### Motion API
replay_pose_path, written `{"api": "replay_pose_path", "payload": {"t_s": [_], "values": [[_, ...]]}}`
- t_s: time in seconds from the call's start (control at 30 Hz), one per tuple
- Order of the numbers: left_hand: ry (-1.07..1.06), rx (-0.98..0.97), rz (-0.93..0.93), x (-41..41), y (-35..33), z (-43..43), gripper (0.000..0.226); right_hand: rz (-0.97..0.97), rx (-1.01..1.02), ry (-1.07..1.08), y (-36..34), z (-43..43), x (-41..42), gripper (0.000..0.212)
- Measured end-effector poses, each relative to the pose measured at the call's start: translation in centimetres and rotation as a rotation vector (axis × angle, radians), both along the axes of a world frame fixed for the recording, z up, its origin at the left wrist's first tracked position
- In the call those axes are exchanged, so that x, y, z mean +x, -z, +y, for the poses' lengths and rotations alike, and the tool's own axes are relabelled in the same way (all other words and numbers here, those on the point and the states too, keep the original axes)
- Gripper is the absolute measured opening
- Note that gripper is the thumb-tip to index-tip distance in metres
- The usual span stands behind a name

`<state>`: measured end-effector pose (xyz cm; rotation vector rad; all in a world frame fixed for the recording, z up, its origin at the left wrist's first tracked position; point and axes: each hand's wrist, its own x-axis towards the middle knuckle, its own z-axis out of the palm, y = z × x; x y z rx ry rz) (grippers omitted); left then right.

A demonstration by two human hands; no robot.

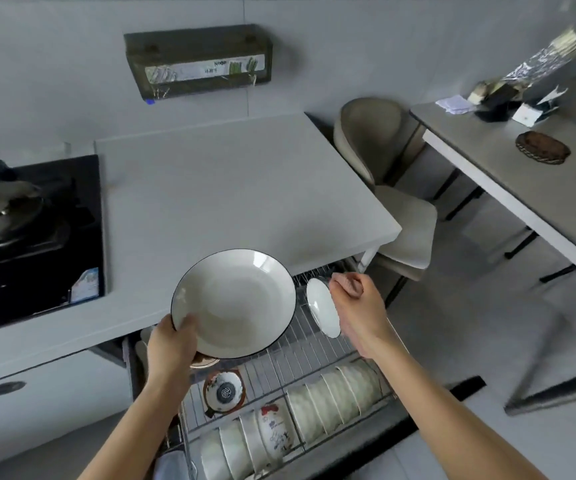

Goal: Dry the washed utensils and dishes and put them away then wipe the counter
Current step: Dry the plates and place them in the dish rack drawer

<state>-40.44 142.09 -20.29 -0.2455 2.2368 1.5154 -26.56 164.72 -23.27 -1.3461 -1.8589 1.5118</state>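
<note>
Room: grey kitchen with a pale desk (227, 188) and a dark stove (30, 237) at its left. A wire drawer rack (314, 348) stands pulled out under the desk's front edge.
Left hand: my left hand (170, 344) grips the large bowl (234, 299) by its near-left rim, thumb over the lip. The bowl is above the rack's left half, its hollow tilted toward me.
Right hand: my right hand (355, 306) has its fingers (347, 284) curled on the upper edge of a small plate (323, 311). The plate stands on edge at the rack's far right.
Stored: a row of bowls (335, 393) sits on edge in the near compartments.
Key relation: the plate is just right of the bowl, with its face turned toward it. I cannot tell whether they touch.
Judgement: the plate should seat first. The bare wires under the bowl look to me like its slot, and the left hand is nearer to them.
</note>
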Motion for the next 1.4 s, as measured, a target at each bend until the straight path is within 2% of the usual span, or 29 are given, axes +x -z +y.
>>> {"api": "replay_pose_path", "payload": {"t_s": [0.1,0.2,0.3,0.33,0.4,0.43,0.47,0.5,0.53,0.57,0.6,0.7,0.77,0.83,0.9,0.97,1.03,1.13,1.27,1.4], "values": [[-0.041,0.006,-0.018,-0.9,0.8,1.3,0.011,-0.098,0.19,-0.098,0.3,3.2,-3.9,0.027],[-0.114,0.027,-0.044,-1.2,1.5,3.3,0.014,-0.125,0.285,-0.143,0.7,6.6,-7.9,0.03],[-0.156,0.088,-0.061,-0.7,1.6,6.1,0.007,-0.044,0.249,-0.258,1.2,10.1,-11.5,0.037],[-0.176,0.104,-0.075,-0.4,1.6,7.2,0.009,-0.07,0.239,-0.338,1.1,11.1,-12.3,0.044],[-0.194,0.136,-0.088,0.2,1.8,9.2,0.016,-0.27,0.326,-0.477,0.5,13.0,-12.9,0.069],[-0.193,0.15,-0.103,0.5,1.9,10.3,0.017,-0.336,0.391,-0.498,-0.2,13.7,-12.5,0.075],[-0.192,0.159,-0.122,0.8,2.2,11.2,0.015,-0.299,0.409,-0.488,-0.7,14.3,-11.6,0.071],[-0.19,0.168,-0.136,1.3,2.3,12.1,0.013,-0.171,0.353,-0.472,-1.4,14.5,-10.2,0.058],[-0.186,0.18,-0.147,1.8,2.8,12.9,0.011,-0.025,0.217,-0.464,-1.8,14.4,-8.5,0.045],[-0.176,0.188,-0.157,2.5,3.2,13.7,0.009,0.076,0.042,-0.479,-2.4,14.1,-6.7,0.041],[-0.161,0.197,-0.173,3.2,3.6,14.3,0.004,0.125,-0.142,-0.506,-2.6,13.9,-4.9,0.048],[-0.104,0.228,-0.237,5.6,5.2,15.5,0.017,0.156,-0.543,-0.685,-1.8,13.5,-0.4,0.064],[-0.078,0.201,-0.275,7.6,6.4,16.3,0.014,0.148,-0.636,-0.721,-0.6,14.0,1.7,0.062],[-0.044,0.172,-0.339,9.5,7.6,17.2,0.02,0.123,-0.651,-0.677,0.2,14.5,3.8,0.058],[0.044,0.16,-0.462,10.7,8.7,18.3,0.023,0.027,-0.515,-0.64,0.9,15.3,5.2,0.053],[0.212,0.081,-0.567,11.3,9.9,19.3,0.018,-0.093,-0.336,-0.61,1.2,16.3,6.2,0.053],[0.35,0.003,-0.594,11.2,11.1,20.5,0.015,-0.238,-0.159,-0.575,1.3,17.2,6.8,0.052],[0.439,-0.075,-0.524,10.6,13.5,22.0,0.011,-0.42,0.055,-0.581,2.1,17.8,6.8,0.038],[0.457,-0.187,-0.297,9.3,16.3,24.2,0.014,-0.607,0.254,-0.675,4.9,17.8,5.4,0.046],[0.395,-0.2,-0.216,7.8,18.5,26.4,0.03,-0.69,0.472,-0.662,8.5,17.9,3.9,0.045]]}}
